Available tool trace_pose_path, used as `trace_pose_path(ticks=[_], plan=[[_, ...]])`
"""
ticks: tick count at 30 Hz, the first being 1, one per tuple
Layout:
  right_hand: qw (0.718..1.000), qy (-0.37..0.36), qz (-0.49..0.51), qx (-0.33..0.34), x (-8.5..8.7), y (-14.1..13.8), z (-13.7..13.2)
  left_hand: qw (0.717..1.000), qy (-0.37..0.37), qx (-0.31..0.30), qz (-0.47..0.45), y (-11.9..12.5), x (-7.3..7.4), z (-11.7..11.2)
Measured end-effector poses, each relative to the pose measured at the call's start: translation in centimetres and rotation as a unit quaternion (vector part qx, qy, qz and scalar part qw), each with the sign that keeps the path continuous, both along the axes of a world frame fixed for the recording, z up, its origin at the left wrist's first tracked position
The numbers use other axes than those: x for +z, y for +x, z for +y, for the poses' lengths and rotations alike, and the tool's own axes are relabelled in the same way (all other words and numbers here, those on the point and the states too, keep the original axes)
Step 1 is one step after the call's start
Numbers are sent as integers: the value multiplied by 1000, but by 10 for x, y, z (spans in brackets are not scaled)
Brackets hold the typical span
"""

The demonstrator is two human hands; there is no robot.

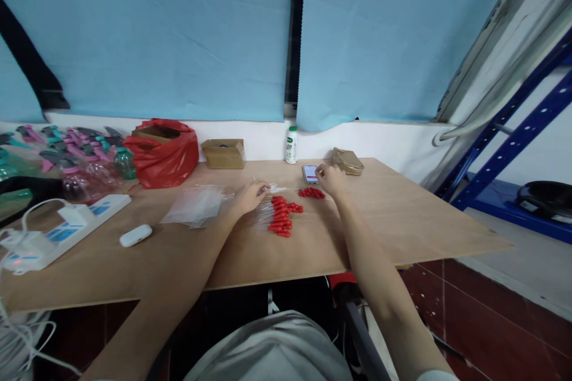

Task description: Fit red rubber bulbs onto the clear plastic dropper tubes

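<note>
My left hand (250, 195) rests on the wooden table (402, 220) with fingers curled on a clear plastic sleeve (273, 189). Just below it lies a row of small red pieces in clear sleeves (280, 218). My right hand (330, 178) reaches further back, fingers pinched together beside a phone (310, 173) and just above a small loose pile of red pieces (311, 193). What the right fingers hold is too small to make out.
A stack of clear bags (196, 205) lies left of my left hand. Further left are a white case (135, 235), a power strip (67, 229), a red bag (165, 155), and cardboard boxes (223, 153). A white bottle (291, 144) stands at the wall. Blue shelving (513, 137) stands at right.
</note>
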State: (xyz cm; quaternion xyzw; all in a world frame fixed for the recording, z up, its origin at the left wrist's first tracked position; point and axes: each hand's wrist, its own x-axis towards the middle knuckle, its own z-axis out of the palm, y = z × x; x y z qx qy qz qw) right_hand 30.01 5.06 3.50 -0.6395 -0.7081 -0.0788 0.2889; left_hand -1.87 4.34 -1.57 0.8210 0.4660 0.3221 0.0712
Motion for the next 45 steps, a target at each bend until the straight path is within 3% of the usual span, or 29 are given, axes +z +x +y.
trace_pose_path(ticks=[3, 6, 11, 18, 31, 36, 39, 42, 45], plan=[[994, -105, 11, -6, -4, 18, 6, 1000, -4, 11, -12, 4, 7, -9], [984, -171, 2, 49, -7, 28, 9, 999, -7, 21, -29, 9, 15, -19], [980, -156, -8, 123, -8, 24, 10, 998, 4, 25, -51, 16, 23, -32], [974, -199, -50, 99, -11, 16, 13, 999, -2, 28, -44, 19, 24, -36], [991, -118, 13, 62, -3, 9, 6, 997, 19, 12, -70, 19, 23, -37], [986, -20, 47, 161, 6, -6, -4, 995, 14, 4, -99, 22, 27, -42], [964, 46, 85, 248, 7, -24, -11, 991, 12, -13, -130, 25, 30, -47], [934, 51, 118, 334, 5, -47, -18, 985, 6, -41, -168, 29, 33, -49], [917, 45, 131, 374, 1, -67, -27, 976, -6, -55, -209, 32, 33, -49]])
